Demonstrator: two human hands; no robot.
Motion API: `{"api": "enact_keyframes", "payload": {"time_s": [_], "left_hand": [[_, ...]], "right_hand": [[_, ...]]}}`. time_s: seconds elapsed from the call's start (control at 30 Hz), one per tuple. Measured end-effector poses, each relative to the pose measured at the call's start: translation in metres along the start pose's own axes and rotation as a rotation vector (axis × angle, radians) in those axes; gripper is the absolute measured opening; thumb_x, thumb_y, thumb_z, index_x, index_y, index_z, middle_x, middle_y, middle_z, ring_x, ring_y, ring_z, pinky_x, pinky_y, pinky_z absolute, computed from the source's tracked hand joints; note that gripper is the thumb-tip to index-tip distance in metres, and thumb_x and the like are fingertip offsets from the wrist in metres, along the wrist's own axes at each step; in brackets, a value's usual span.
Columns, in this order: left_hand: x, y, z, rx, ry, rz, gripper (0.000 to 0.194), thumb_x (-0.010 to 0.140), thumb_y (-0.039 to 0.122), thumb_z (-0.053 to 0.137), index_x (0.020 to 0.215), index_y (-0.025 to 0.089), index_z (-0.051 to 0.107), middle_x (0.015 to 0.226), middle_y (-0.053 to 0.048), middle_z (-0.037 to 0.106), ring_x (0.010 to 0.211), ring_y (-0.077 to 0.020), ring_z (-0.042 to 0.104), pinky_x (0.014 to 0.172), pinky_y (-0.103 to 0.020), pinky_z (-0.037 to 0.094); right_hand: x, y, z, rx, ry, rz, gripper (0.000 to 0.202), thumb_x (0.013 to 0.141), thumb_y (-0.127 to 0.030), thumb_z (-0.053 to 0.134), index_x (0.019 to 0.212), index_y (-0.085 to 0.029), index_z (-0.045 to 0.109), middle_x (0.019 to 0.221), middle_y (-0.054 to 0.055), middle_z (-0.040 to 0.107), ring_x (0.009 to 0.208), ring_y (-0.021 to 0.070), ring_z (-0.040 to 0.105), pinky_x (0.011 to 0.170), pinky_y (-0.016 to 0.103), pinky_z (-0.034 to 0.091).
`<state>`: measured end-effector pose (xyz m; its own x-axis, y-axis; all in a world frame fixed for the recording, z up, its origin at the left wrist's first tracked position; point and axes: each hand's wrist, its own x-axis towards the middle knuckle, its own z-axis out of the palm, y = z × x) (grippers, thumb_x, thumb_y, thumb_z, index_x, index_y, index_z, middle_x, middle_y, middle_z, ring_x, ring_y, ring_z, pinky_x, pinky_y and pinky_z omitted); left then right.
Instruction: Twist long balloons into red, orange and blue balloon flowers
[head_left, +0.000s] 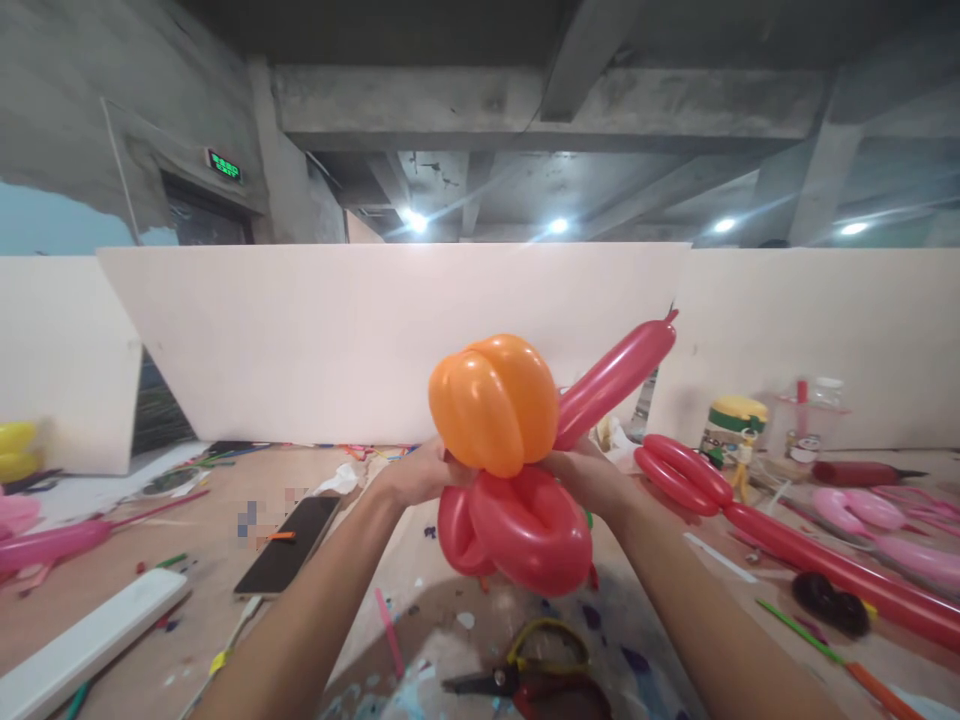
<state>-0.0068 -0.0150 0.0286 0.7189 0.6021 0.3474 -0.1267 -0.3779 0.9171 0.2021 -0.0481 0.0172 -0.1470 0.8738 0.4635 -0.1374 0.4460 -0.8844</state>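
A twisted balloon figure is held up in front of me over the table. Its top is a cluster of orange balloon lobes (491,400), and red balloon loops (532,535) hang below. One long red balloon segment (619,380) sticks out to the upper right and ends in a knotted tip. My left hand (421,472) grips the figure from the left where orange meets red. On the opposite side my right hand (577,478) grips it at the same height. Both hands are closed around it, with most fingers hidden behind the balloons. Yellow-and-red-handled scissors (499,683) lie beneath.
A smartphone (289,548) with a cable and a white power strip (97,640) lie at left. Pink balloons (56,545) are further left. On the right are another red balloon (825,560), a yellow-lidded jar (731,430) and dark balloon pieces (831,603). A white board (390,340) stands behind.
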Motion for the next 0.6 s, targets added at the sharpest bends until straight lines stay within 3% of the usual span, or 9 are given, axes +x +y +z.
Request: {"api": "enact_keyframes", "payload": {"time_s": [0.1, 0.3, 0.43, 0.47, 0.6], "left_hand": [[0.0, 0.0, -0.007, 0.09, 0.039, -0.041, 0.028, 0.058, 0.024, 0.074, 0.085, 0.016, 0.07, 0.084, -0.007, 0.069, 0.086, -0.0251, 0.062, 0.074, -0.034, 0.051], [0.008, 0.004, -0.003, -0.027, 0.152, 0.062, 0.046, 0.072, 0.019, 0.063, 0.118, 0.016, 0.058, 0.105, -0.012, 0.067, 0.086, -0.0228, 0.065, 0.074, -0.034, 0.052], [0.011, 0.001, -0.004, 0.072, 0.338, 0.168, 0.054, 0.075, 0.017, 0.056, 0.129, 0.02, 0.049, 0.127, -0.012, 0.056, 0.112, -0.0273, 0.055, 0.091, -0.042, 0.046], [0.009, 0.002, -0.005, 0.168, 0.313, 0.164, 0.055, 0.074, 0.016, 0.058, 0.128, 0.021, 0.05, 0.131, -0.012, 0.053, 0.118, -0.0279, 0.051, 0.096, -0.045, 0.042], [0.0, 0.012, -0.001, 0.473, -0.027, 0.125, 0.082, 0.063, 0.017, 0.072, 0.137, 0.025, 0.039, 0.142, -0.011, 0.041, 0.128, -0.0298, 0.04, 0.107, -0.048, 0.031]], "right_hand": [[0.001, -0.001, 0.001, -0.028, -0.091, 0.015, 0.025, 0.071, -0.028, 0.069, 0.095, -0.018, 0.068, 0.089, 0.007, 0.071, 0.077, 0.023, 0.065, 0.068, 0.037, 0.053], [0.003, -0.002, 0.01, -0.226, 0.217, -0.133, 0.016, 0.066, -0.03, 0.073, 0.075, -0.018, 0.065, 0.075, 0.005, 0.068, 0.074, 0.023, 0.062, 0.067, 0.035, 0.052], [0.006, 0.0, 0.009, -0.293, 0.4, -0.224, 0.02, 0.063, -0.031, 0.074, 0.076, -0.02, 0.063, 0.079, 0.004, 0.067, 0.079, 0.0246, 0.061, 0.076, 0.04, 0.05], [0.007, 0.001, 0.007, -0.287, 0.447, -0.234, 0.021, 0.064, -0.032, 0.074, 0.079, -0.02, 0.064, 0.081, 0.005, 0.067, 0.08, 0.0248, 0.062, 0.077, 0.041, 0.05], [0.012, 0.006, 0.003, -0.28, 0.575, -0.259, 0.021, 0.066, -0.034, 0.072, 0.079, -0.02, 0.065, 0.083, 0.005, 0.067, 0.083, 0.0253, 0.062, 0.076, 0.04, 0.051]]}}
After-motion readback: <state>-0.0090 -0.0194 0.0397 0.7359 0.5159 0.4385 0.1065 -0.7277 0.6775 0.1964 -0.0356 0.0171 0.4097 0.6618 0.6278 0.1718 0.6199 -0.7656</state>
